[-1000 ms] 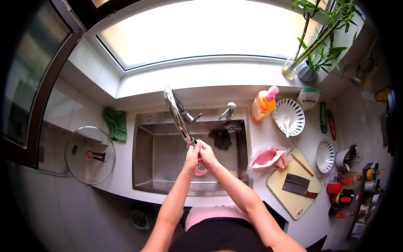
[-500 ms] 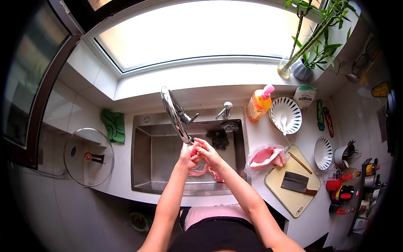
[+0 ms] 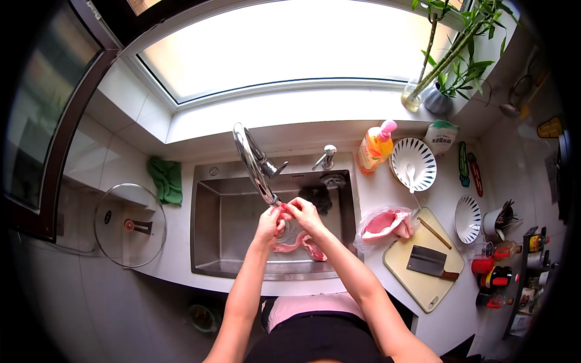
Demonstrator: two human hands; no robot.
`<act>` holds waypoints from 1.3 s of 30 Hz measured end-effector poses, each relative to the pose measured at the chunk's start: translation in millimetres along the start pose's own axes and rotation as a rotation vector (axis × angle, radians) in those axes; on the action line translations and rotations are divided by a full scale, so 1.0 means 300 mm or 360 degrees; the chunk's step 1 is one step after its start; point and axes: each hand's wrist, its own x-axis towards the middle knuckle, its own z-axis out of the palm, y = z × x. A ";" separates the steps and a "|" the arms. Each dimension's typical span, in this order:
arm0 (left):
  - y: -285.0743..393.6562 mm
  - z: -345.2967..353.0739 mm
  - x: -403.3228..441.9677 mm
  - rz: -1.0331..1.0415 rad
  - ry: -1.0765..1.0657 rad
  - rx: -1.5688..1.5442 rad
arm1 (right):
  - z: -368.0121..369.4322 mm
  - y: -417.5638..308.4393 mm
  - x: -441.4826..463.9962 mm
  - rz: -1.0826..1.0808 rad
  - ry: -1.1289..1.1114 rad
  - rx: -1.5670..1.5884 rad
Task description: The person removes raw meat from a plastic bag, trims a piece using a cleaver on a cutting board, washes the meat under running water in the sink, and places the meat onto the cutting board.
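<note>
Under the spout of the chrome tap [image 3: 249, 163], my left hand [image 3: 270, 225] and my right hand [image 3: 304, 215] meet at the fingertips. The left fingers are curled in, and the right thumb and fingers pinch close beside them. A small reddish bit shows between the fingers; I cannot tell what it is. Below them a strip of raw pink meat [image 3: 310, 247] lies on the floor of the steel sink [image 3: 224, 236], partly behind my right wrist. Water seems to run down past my hands.
Right of the sink are raw meat in a plastic bag [image 3: 382, 225], a cleaver [image 3: 426, 261] on a cutting board [image 3: 404, 275], a soap bottle [image 3: 374, 148] and a patterned plate [image 3: 417, 151]. On the left stand a glass lid [image 3: 163, 227] and a green cloth [image 3: 165, 181].
My right hand has shifted slightly up and right, its fingers now pinching rather than cupped over the left. The left hand has turned a little. More of the meat strip shows in the sink.
</note>
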 end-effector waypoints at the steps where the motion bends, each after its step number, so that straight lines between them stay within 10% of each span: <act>1: 0.011 0.000 -0.002 -0.0009 0.0046 0.0016 | -0.007 -0.015 -0.013 -0.0066 -0.0060 -0.0120; 9: 0.026 0.065 0.044 -0.0030 0.0260 0.0205 | -0.012 -0.022 -0.038 -0.0413 -0.0095 -0.0112; 14: -0.013 -0.035 0.059 -0.0190 -0.0181 0.0154 | -0.042 0.037 -0.006 0.0014 -0.0231 0.0450; 17: 0.045 0.051 0.003 -0.0310 0.0129 0.0060 | -0.043 0.017 -0.019 -0.0059 -0.0231 0.0480; 21: 0.014 0.025 0.007 -0.0210 -0.0282 0.0149 | -0.037 0.003 -0.022 -0.0315 -0.0045 -0.0167; 31: 0.032 0.074 -0.013 -0.0171 0.0018 -0.0597 | -0.115 0.006 -0.060 -0.0084 0.0082 0.0137; 33: -0.006 0.004 0.039 -0.0232 -0.0500 -0.0848 | -0.120 0.022 -0.069 0.0039 0.0115 0.0166; 39: -0.046 0.020 0.085 -0.0389 -0.0112 -0.0602 | -0.095 0.038 -0.091 0.0001 0.0060 0.0119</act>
